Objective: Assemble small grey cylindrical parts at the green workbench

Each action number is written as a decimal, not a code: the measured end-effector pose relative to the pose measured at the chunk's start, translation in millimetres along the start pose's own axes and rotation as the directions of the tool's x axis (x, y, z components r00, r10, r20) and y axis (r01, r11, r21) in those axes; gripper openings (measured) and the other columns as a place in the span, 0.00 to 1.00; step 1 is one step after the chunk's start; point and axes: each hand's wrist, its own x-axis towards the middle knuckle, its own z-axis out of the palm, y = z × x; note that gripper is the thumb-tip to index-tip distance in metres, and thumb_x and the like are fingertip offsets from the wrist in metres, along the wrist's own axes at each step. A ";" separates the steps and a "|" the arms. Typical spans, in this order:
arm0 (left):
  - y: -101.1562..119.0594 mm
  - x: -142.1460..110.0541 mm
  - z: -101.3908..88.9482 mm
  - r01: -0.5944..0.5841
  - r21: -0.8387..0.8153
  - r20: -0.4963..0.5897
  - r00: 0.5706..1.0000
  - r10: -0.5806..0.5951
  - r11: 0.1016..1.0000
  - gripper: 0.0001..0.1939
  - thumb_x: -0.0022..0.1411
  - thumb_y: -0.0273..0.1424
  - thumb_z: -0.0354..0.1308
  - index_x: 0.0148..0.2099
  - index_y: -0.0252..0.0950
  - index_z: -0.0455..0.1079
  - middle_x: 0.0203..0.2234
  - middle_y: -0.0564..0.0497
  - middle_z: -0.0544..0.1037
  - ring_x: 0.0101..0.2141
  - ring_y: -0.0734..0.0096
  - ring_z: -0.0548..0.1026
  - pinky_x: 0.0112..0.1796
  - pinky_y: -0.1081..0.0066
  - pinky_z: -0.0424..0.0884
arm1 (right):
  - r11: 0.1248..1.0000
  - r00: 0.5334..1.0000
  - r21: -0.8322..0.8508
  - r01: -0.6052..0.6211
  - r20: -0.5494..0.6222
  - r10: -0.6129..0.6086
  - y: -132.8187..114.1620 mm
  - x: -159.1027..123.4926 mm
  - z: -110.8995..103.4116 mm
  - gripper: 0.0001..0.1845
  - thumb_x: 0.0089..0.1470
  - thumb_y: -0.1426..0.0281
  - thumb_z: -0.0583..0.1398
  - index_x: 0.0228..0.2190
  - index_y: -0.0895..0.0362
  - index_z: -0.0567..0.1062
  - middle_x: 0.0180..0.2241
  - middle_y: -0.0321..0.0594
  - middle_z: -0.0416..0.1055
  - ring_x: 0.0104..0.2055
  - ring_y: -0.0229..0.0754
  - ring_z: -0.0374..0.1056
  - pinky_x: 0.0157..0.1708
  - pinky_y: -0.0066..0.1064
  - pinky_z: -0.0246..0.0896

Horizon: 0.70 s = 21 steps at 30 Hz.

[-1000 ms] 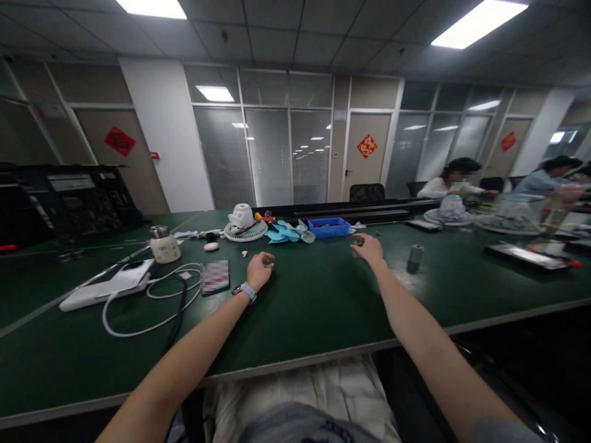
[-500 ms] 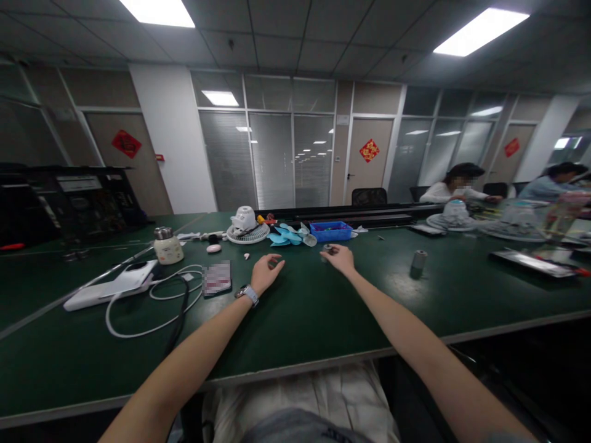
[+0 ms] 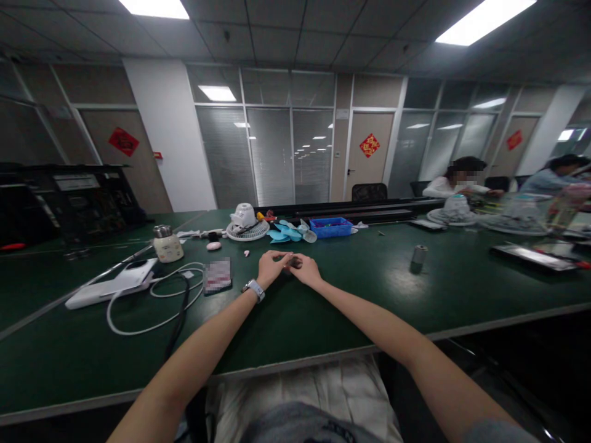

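Note:
My left hand [image 3: 270, 266] and my right hand [image 3: 305, 269] meet over the green table [image 3: 323, 307], fingertips touching around a small dark part [image 3: 293, 263] that I cannot make out. Both hands are pinched closed on it. A watch sits on my left wrist. Beyond the hands lie a light blue fan blade [image 3: 289, 232], a white fan grille with motor housing [image 3: 243, 224] and a blue tray [image 3: 330, 226].
A phone [image 3: 217, 275], white cable [image 3: 148, 301], white box [image 3: 113, 284] and a small jar [image 3: 167, 243] lie to the left. A grey cylinder [image 3: 418, 254] stands to the right. Two other people [image 3: 462, 178] sit at the far right behind more fan parts.
My right hand has drawn back from near the blue tray, leftward and toward me, carrying a small part to my left hand. The left hand stayed nearly in place.

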 end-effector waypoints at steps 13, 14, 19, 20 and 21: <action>-37.4 6.4 -12.6 0.005 0.224 0.155 0.987 -0.040 0.975 0.11 0.53 0.40 0.58 0.35 0.43 0.78 0.32 0.49 0.80 0.38 0.61 0.73 0.41 0.67 0.64 | 0.998 0.999 -0.050 -0.038 0.010 0.038 -2.4 -0.2 -0.8 0.24 0.46 0.57 0.62 0.45 0.54 0.71 0.38 0.41 0.75 0.36 0.40 0.72 0.38 0.30 0.66; -39.7 5.3 -11.9 0.002 0.250 0.174 0.984 -0.048 0.968 0.11 0.53 0.41 0.58 0.34 0.44 0.78 0.32 0.49 0.80 0.38 0.60 0.73 0.42 0.66 0.63 | 0.997 0.999 -0.064 -0.044 -0.002 0.044 -1.8 1.3 -5.0 0.24 0.47 0.57 0.62 0.45 0.54 0.71 0.39 0.41 0.75 0.36 0.40 0.72 0.38 0.30 0.66; -40.9 4.2 -8.8 -0.012 0.321 0.184 0.982 -0.050 0.947 0.13 0.52 0.43 0.59 0.36 0.44 0.78 0.33 0.48 0.80 0.41 0.58 0.71 0.44 0.65 0.61 | 0.940 0.962 -0.280 -0.197 -0.241 0.130 16.8 12.5 -63.5 0.20 0.51 0.59 0.59 0.45 0.54 0.70 0.40 0.44 0.74 0.41 0.45 0.71 0.42 0.34 0.63; -40.6 4.5 -8.7 -0.016 0.326 0.183 0.982 -0.047 0.945 0.14 0.53 0.43 0.58 0.38 0.44 0.77 0.34 0.48 0.79 0.42 0.58 0.70 0.44 0.64 0.60 | 0.908 0.939 -0.334 -0.254 -0.309 0.150 24.0 14.0 -80.1 0.20 0.52 0.59 0.58 0.46 0.54 0.70 0.40 0.45 0.74 0.42 0.46 0.70 0.43 0.36 0.63; -40.5 4.7 -8.7 -0.017 0.332 0.179 0.983 -0.046 0.943 0.16 0.54 0.44 0.57 0.41 0.44 0.77 0.36 0.48 0.79 0.43 0.59 0.70 0.45 0.64 0.60 | 0.868 0.910 -0.376 -0.324 -0.375 0.178 32.1 14.8 -96.3 0.20 0.53 0.60 0.57 0.47 0.55 0.69 0.40 0.47 0.74 0.43 0.48 0.70 0.43 0.37 0.62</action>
